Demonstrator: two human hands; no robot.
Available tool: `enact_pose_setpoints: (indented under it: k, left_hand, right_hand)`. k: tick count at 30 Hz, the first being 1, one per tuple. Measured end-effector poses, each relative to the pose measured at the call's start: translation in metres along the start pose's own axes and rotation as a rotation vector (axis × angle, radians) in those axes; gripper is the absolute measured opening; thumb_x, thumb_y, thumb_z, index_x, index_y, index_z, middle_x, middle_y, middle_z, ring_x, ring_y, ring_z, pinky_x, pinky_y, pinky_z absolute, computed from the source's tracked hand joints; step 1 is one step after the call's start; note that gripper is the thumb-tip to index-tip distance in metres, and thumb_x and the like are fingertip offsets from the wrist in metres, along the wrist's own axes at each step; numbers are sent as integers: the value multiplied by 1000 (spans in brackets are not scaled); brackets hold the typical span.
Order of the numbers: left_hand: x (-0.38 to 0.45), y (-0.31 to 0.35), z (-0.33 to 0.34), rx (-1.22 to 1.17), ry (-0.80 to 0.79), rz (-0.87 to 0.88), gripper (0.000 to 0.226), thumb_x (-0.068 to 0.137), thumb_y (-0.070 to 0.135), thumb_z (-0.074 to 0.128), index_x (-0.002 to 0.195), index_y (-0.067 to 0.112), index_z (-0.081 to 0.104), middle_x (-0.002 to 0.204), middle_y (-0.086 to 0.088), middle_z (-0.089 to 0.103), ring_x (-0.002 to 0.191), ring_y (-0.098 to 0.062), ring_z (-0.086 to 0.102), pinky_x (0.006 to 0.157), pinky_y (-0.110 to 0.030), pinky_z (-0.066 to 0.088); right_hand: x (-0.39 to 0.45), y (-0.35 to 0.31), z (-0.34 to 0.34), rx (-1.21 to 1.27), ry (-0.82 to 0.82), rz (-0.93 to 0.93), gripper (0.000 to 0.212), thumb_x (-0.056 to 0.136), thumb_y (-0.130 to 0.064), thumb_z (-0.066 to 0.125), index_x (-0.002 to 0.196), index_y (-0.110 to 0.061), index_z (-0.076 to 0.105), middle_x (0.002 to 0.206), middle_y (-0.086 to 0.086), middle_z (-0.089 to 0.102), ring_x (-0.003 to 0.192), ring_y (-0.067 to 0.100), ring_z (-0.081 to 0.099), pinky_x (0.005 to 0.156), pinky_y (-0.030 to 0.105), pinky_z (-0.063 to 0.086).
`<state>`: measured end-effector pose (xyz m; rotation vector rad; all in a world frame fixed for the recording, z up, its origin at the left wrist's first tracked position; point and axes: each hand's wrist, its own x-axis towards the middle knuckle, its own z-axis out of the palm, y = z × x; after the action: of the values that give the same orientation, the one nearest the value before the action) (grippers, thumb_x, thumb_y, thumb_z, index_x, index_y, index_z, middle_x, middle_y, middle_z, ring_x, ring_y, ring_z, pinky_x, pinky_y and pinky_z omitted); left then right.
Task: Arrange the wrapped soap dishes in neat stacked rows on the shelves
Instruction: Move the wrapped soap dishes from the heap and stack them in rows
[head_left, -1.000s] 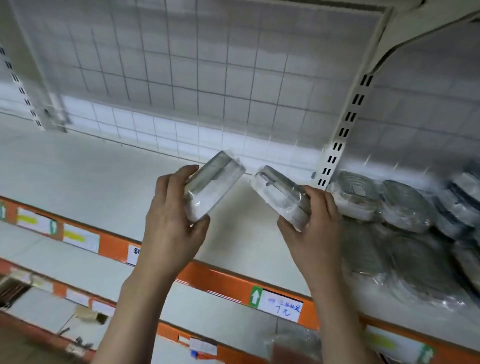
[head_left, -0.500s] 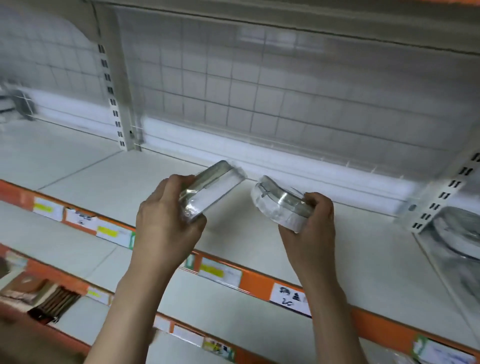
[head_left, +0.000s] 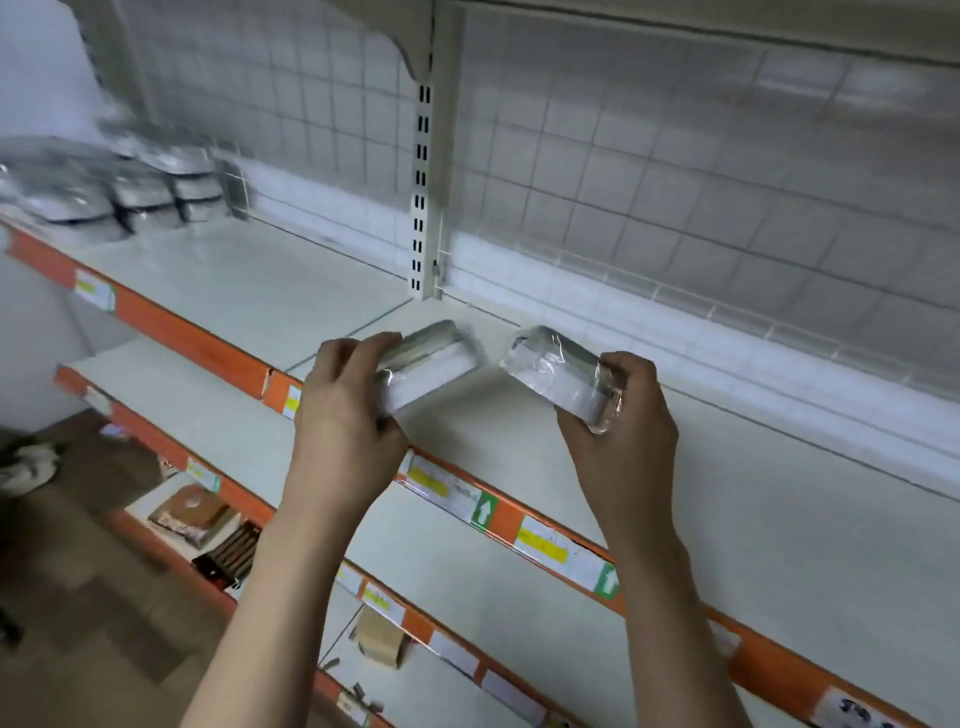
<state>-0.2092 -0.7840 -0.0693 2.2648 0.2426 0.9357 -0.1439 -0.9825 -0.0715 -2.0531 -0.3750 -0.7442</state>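
Note:
My left hand (head_left: 345, 415) grips a plastic-wrapped soap dish (head_left: 434, 364), grey on top and white below, tilted up to the right. My right hand (head_left: 621, 431) holds a second wrapped soap dish (head_left: 558, 374), tilted up to the left. Both dishes hover above the white shelf (head_left: 597, 467) near its front edge, a small gap between them. At the far left of the same shelf level stand stacked rows of wrapped soap dishes (head_left: 130, 187), blurred.
A white slotted upright (head_left: 423, 182) splits the wire-grid back wall. An orange price strip (head_left: 519, 519) with labels runs along the shelf front. Lower shelves carry a brown packet (head_left: 192, 512), dark bars (head_left: 231, 553) and a small cardboard box (head_left: 382, 642).
My view has swung left along the shelf: the soap dish pile on the right has left the frame, and stacked rows have appeared at far left. Both hands keep their dishes.

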Motion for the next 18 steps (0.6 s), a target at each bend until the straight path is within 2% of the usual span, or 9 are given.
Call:
enact_pose_setpoints:
  k: [2, 6, 9, 14, 18]
  left_hand:
    - [10, -16, -5, 23, 5, -29, 66, 60, -14, 54, 121, 11, 59, 114, -11, 53, 97, -30, 55, 76, -25, 36]
    - [38, -55, -14, 103, 4, -74, 60, 64, -7, 63, 120, 13, 54, 113, -7, 52, 92, -27, 54, 67, -24, 31]
    - [67, -80, -21, 167, 11, -91, 54, 67, 2, 69, 116, 12, 51, 110, -5, 51, 91, -29, 53, 66, -26, 29]
    - [120, -109, -27, 294, 11, -52, 50, 69, 13, 69, 114, 14, 48, 108, -6, 56, 92, -34, 54, 67, -33, 36]
    - [145, -135, -30, 343, 43, -58, 45, 69, 9, 66, 110, 12, 49, 101, -7, 59, 87, -36, 54, 66, -33, 32]
  right_hand:
    - [8, -6, 25, -5, 0, -33, 51, 71, -6, 76, 117, -15, 57, 110, 2, 62, 100, 23, 57, 83, 22, 41]
    - [26, -17, 82, -32, 37, -128, 54, 69, -13, 76, 121, -14, 59, 110, 4, 60, 101, 20, 49, 89, 22, 33]
    - [41, -29, 124, -5, 31, -103, 56, 69, -21, 69, 123, -13, 56, 113, 3, 60, 105, 25, 51, 89, 27, 32]
    - [66, -45, 179, 12, 6, -86, 58, 67, -17, 60, 125, -14, 53, 117, 1, 57, 110, 23, 51, 91, 29, 27]
    - [80, -55, 215, -56, -31, -128, 59, 65, -16, 56, 124, -20, 56, 120, -3, 56, 110, 22, 51, 92, 29, 25]
